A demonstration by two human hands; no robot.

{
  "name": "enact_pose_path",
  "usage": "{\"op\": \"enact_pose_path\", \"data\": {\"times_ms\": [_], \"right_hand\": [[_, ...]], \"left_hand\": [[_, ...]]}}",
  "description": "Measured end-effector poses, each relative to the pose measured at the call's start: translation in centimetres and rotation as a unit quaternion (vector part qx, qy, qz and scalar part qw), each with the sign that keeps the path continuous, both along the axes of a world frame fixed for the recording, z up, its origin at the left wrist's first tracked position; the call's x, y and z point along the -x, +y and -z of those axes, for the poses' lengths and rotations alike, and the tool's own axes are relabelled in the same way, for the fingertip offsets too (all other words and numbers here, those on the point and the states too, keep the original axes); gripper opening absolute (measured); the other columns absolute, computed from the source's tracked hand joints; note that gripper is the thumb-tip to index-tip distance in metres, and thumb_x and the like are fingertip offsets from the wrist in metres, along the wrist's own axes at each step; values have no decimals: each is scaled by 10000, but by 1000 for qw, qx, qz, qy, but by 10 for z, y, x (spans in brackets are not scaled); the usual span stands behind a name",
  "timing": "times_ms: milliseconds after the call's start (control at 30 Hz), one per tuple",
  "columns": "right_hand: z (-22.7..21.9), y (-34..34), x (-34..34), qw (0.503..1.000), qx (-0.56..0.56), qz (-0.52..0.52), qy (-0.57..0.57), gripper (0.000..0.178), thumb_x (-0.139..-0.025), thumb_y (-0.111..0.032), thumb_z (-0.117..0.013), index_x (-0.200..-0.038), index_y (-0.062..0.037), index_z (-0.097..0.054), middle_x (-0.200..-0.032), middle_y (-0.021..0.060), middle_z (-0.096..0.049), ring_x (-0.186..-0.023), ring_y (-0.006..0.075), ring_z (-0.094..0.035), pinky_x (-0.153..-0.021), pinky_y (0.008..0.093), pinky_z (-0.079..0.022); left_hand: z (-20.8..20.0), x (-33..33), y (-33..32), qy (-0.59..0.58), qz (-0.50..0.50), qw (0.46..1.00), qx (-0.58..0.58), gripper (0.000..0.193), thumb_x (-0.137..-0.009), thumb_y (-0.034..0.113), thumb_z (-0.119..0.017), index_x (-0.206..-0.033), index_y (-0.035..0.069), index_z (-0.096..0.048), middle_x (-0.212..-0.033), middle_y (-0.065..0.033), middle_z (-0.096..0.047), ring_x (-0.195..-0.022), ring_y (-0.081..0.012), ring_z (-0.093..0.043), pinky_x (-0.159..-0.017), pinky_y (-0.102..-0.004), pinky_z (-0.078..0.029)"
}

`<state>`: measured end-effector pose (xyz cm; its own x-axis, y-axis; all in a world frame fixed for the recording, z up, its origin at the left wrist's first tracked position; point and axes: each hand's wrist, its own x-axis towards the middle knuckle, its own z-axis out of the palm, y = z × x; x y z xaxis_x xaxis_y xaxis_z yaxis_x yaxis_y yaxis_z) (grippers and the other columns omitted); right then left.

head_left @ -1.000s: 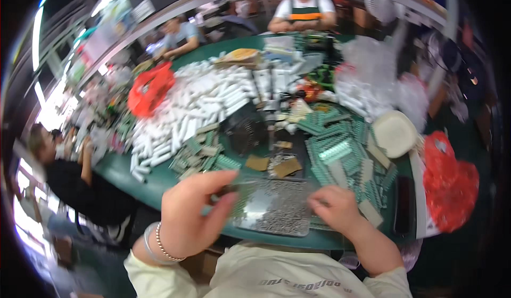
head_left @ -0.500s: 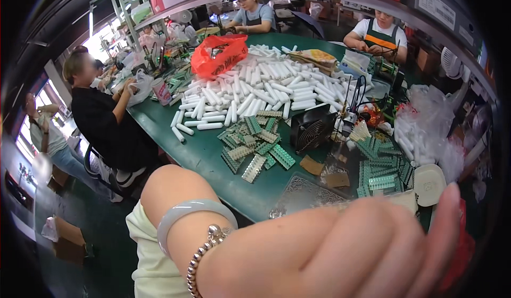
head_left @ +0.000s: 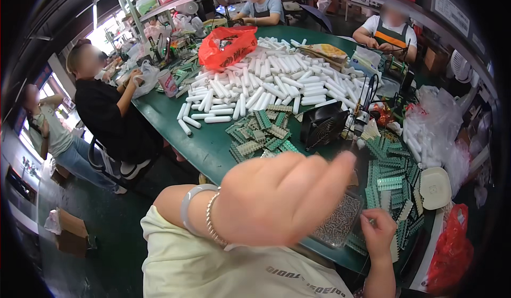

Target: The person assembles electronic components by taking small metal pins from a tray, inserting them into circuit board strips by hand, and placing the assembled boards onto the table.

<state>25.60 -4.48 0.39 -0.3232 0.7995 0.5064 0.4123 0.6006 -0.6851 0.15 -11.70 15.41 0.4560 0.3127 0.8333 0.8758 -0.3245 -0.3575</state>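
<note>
Large and close in front, the back of my left hand [head_left: 277,194] hangs over the bench edge, with a pale bangle and a beaded bracelet at the wrist. Its fingers bend away, blurred, and their tips and palm are hidden. My right hand [head_left: 379,230] is low at the right, fingers curled with thumb and forefinger close together; anything in them is too small to make out. Beside it is a clear tray [head_left: 347,239] of small metal parts, partly covered by my left hand. Green slotted strips [head_left: 391,183] lie piled just beyond my right hand.
White tubes [head_left: 266,79] heap on the green bench, with a red plastic bag [head_left: 226,47] on them. More green strips [head_left: 261,130] lie near a black fan [head_left: 322,125]. At right are a cream dish [head_left: 435,188] and a red bag [head_left: 452,245]. Several people sit or stand around.
My left hand has drawn back leftward, uncovering the tray, strips and red bag at right. My right hand has come into sight. The view has shifted slightly.
</note>
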Motion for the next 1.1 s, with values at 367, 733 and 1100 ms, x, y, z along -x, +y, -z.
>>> {"op": "enact_pose_path", "data": {"times_ms": [367, 733, 1100], "right_hand": [[7, 3, 1, 1000, 24, 2, 4, 68, -672, 42, -634, -718, 10, -596, -718, 74, -593, -628, 146, -542, -545, 241, -410], [-8, 3, -1, 1000, -10, -3, -1, 87, -640, 7, -659, -691, -23, -595, -681, 97, -614, -614, 218, -596, -548, 291, -457], [-11, 6, -8, 999, 27, 21, 1, 93, -654, 12, -667, -710, -17, -598, -703, 98, -618, -601, 182, -594, -472, 257, -455]], "left_hand": [[42, 17, 14, -26, 5, 979, 203, 306, -629, 60, -586, -934, 34, -605, -729, -30, -573, -551, -136, -534, -441, -232, -412], [107, 60, 53, -502, 151, 609, 595, 160, -862, 100, -535, -1000, 21, -551, -777, 55, -529, -670, -2, -451, -588, -178, -392], [99, 49, 95, -803, 301, 419, 299, 195, -870, 145, -476, -1020, 26, -511, -761, -14, -550, -596, -69, -510, -507, -197, -430]]}}
